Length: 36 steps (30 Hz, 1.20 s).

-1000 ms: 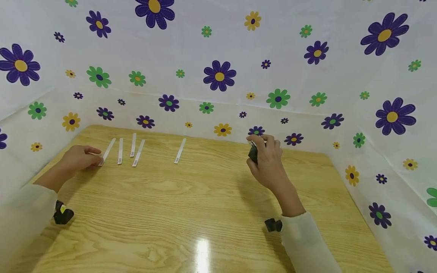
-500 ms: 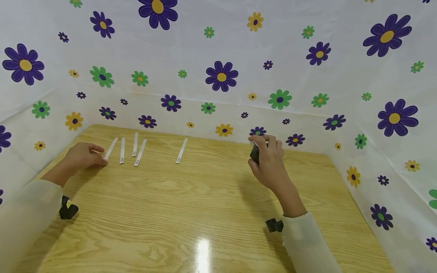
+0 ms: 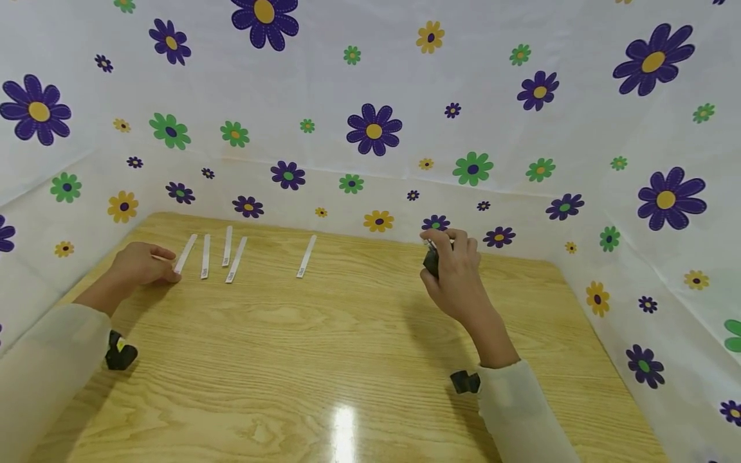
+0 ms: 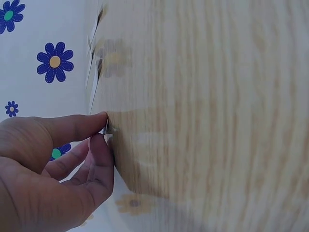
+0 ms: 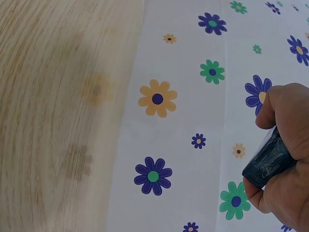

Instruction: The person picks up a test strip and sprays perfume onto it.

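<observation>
Five narrow flat white strips [image 3: 235, 260] lie near the back edge of the light wood-grain desk [image 3: 347, 341], four grouped by its back-left corner. Left hand [image 3: 141, 265] pinches the leftmost strip [image 3: 186, 252] by its near end; right hand [image 3: 456, 276] grips a small dark blocky object [image 5: 268, 162], raised over the desk's back-right area.

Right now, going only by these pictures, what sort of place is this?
Likely a screened-off work area: a flowered sheet rises behind and on both sides of a wood-grain table, where white strips lie.
</observation>
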Available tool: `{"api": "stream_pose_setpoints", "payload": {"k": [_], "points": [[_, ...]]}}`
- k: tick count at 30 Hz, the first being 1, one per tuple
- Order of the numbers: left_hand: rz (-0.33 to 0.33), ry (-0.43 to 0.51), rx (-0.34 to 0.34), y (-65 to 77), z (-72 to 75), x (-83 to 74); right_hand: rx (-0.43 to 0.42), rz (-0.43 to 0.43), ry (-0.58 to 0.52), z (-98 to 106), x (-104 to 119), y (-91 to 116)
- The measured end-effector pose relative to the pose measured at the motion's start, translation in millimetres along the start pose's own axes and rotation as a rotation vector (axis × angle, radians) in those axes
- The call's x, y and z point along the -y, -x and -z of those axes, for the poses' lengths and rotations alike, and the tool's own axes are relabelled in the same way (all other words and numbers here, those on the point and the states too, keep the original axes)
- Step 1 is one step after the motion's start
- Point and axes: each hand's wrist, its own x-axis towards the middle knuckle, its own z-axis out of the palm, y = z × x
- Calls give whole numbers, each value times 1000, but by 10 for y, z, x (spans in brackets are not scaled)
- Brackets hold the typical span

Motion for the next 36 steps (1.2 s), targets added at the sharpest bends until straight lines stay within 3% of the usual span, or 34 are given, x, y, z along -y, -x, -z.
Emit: {"api": "stream_pose_setpoints", "payload": {"k": [8, 18, 25, 36], "points": [[43, 67, 30, -4, -13, -7, 0, 8, 1, -5, 10, 8], [55, 0, -15, 11, -5, -29, 0, 17, -2, -24, -8, 3], [87, 34, -12, 32, -6, -64, 6, 14, -1, -15, 7, 5], [72, 58, 3, 31, -13, -55, 13, -1, -5, -2, 25, -5]]}}
